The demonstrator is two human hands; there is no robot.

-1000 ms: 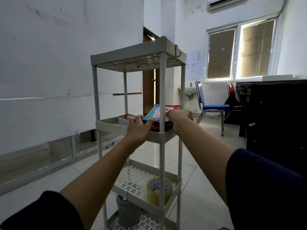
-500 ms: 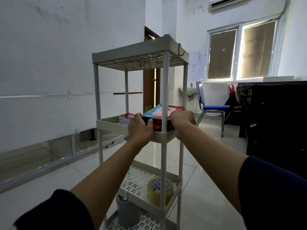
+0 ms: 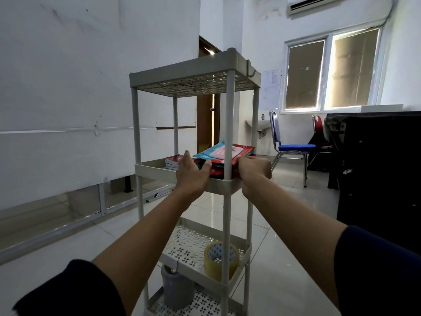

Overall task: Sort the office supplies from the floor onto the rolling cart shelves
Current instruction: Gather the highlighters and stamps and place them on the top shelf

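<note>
A tall pale plastic rolling cart (image 3: 229, 124) with four shelves full of little holes stands on the shiny white tile floor (image 3: 284, 224). Both arms reach out to its second shelf from the top.

A pile of flat packs and books with light blue and red covers (image 3: 218, 153) lies at the near right corner of that shelf. It sits partly behind the front post of the cart. The left hand (image 3: 193, 173) rests on the left side of the pile. Its fingers are almost straight and spread a little, with the thumb up against the pile. The right hand (image 3: 254, 173) is at the right side of the pile. Its fingers curl over the edge of the pile and the shelf rim, so they seem to hold on there.

A small stack of thin books with red covers (image 3: 174, 161) lies on the same shelf, just to the left of the left hand.

One shelf down, a roll of yellow-brown packing tape (image 3: 221, 258) stands on its edge near the front post. Below that, a small grey plastic bucket (image 3: 176, 288) sits on the bottom shelf.

Compared with half a second ago, the hands and the pile are in nearly the same spot. The left fingers look a bit more spread. The pile looks a bit flatter than a second ago.

A blue padded chair with metal legs (image 3: 293, 148) stands by the window.
</note>
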